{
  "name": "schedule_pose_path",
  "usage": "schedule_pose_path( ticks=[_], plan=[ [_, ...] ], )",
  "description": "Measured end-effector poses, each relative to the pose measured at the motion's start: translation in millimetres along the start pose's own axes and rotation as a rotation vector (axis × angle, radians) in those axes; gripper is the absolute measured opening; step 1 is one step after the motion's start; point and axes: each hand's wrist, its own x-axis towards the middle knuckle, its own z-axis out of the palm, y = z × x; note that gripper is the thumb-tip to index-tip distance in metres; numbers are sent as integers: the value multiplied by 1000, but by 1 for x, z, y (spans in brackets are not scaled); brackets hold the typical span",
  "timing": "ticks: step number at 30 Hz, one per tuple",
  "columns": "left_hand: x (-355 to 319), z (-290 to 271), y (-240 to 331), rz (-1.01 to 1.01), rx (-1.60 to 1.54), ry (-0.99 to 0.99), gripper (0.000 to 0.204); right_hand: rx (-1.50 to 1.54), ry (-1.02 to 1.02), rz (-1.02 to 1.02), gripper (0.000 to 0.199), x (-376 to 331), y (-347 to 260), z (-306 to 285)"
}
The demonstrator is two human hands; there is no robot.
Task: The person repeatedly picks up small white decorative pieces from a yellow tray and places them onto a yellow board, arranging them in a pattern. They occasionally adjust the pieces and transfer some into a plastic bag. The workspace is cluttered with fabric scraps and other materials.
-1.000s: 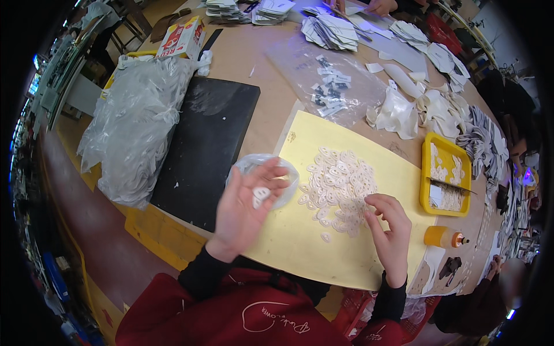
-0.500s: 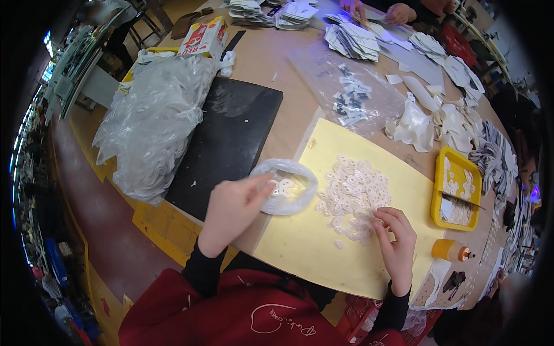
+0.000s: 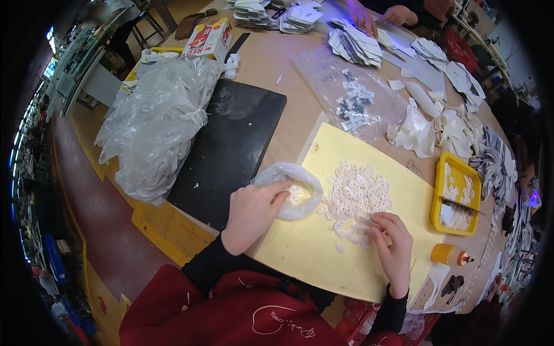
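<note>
A translucent plastic bag (image 3: pixel 313 199) with a rolled-down rim stands at the yellow sheet's left edge, a few small white pieces inside. My left hand (image 3: pixel 254 216) reaches over its rim, thumb and forefinger closed around a small white piece (image 3: pixel 296 192) in the bag's mouth. To the right of the bag lies a loose pile of small white oval pieces with holes (image 3: pixel 358 187). My right hand (image 3: pixel 394 248) rests at the pile's lower right edge, fingers curved and thumb apart from them; nothing held shows between them.
Beneath the pile is a yellow sheet (image 3: pixel 323 271). A black board (image 3: pixel 239 132) and a heaped plastic bag (image 3: pixel 156 121) lie left. A yellow tray (image 3: pixel 434 199) and an orange-filled bottle (image 3: pixel 447 254) stand right. Across the table a co-worker's hands (image 3: pixel 398 15) are near stacked white pieces (image 3: pixel 355 45).
My left hand has come down and right, its fingertips now inside the bag's mouth. My right hand stays near the pile's edge, almost unmoved. The view has shifted slightly.
</note>
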Motion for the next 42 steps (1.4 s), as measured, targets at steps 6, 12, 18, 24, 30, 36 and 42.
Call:
schedule_pose_path(
  ticks=[6,12,18,24,30,36,42],
  plan=[
    [-2,-5,-9,30,25,48,21,2,-4,-4,21,0,2,0],
    [-3,-7,-8,29,70,34,20,-8,-24,-20,21,-1,5,0],
    [-1,-6,4,101,-17,-51,18,-15,-33,-16,21,-1,5,1],
    [2,-8,3,61,-272,-70,24,-28,-18,-40,21,-1,5,-2],
    [16,-31,-25,4,-2047,-432,50,10,0,-9,21,-1,6,-3],
    [14,-17,-10,-436,-2208,-178,65,6,-9,-26,21,-2,6,-2],
    [14,-6,6,-232,-1759,-54,82,23,-7,-27,20,-4,7,-3]
  ],
)
